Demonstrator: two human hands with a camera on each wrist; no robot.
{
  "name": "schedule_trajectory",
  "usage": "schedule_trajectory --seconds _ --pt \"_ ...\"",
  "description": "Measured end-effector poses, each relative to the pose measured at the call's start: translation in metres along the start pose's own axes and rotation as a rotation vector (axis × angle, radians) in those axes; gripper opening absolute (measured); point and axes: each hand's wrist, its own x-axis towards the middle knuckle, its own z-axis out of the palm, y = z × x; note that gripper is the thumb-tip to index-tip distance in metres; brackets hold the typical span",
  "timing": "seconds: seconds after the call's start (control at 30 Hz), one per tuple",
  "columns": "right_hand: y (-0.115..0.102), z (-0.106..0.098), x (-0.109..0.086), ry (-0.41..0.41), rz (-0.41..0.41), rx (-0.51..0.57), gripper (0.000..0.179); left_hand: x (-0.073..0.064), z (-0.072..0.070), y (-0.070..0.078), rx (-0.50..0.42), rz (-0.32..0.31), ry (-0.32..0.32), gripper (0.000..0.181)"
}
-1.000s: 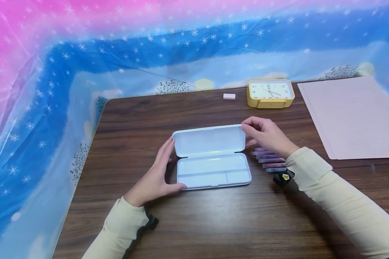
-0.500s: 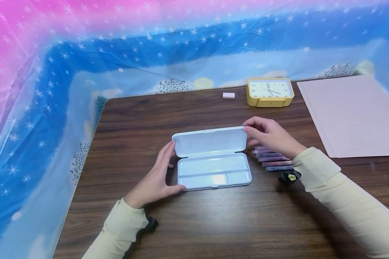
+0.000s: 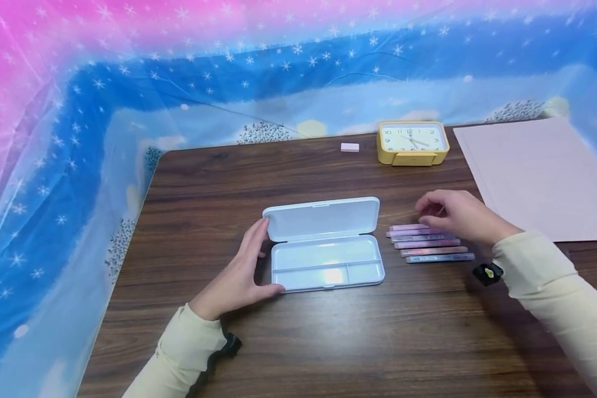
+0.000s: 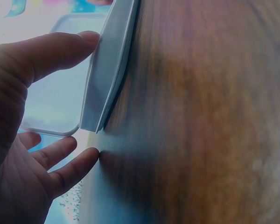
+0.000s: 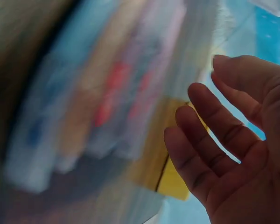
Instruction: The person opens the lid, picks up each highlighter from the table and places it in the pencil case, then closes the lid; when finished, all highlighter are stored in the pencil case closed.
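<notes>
A white pencil case (image 3: 328, 254) lies on the table with its hinged lid (image 3: 323, 218) raised and its divided tray facing up. At its left end is my left hand (image 3: 236, 271), thumb on the front corner and straight fingers along the lid's side edge. The left wrist view shows that thumb (image 4: 60, 51) against the case's rim and the other fingers spread below. My right hand (image 3: 460, 213) is over the far end of a row of several slim pens (image 3: 428, 244), loosely bent and holding nothing. In the blurred right wrist view, the pens lie left of the fingers (image 5: 219, 126).
A yellow clock (image 3: 413, 145) stands near the table's back edge, with a small pale eraser-like block (image 3: 350, 147) to its left. A large pale pink board or folder (image 3: 537, 177) lies at the right. A patterned cloth (image 3: 278, 72) hangs behind the table.
My right hand has let go of the lid's right corner and moved right, over the pens, which are more exposed now. The lid leans slightly lower; my left hand has stayed at the case.
</notes>
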Motion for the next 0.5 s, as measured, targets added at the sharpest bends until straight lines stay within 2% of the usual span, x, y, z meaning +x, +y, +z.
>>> schedule_trajectory --seconds 0.17,0.5 --pt "0.011 0.007 -0.001 -0.016 -0.034 -0.087 0.013 0.001 0.001 -0.002 -0.005 0.008 0.003 0.125" --pt "0.015 0.013 0.006 -0.055 -0.016 -0.091 0.010 0.000 -0.001 -0.003 -0.020 0.008 0.000 0.125"
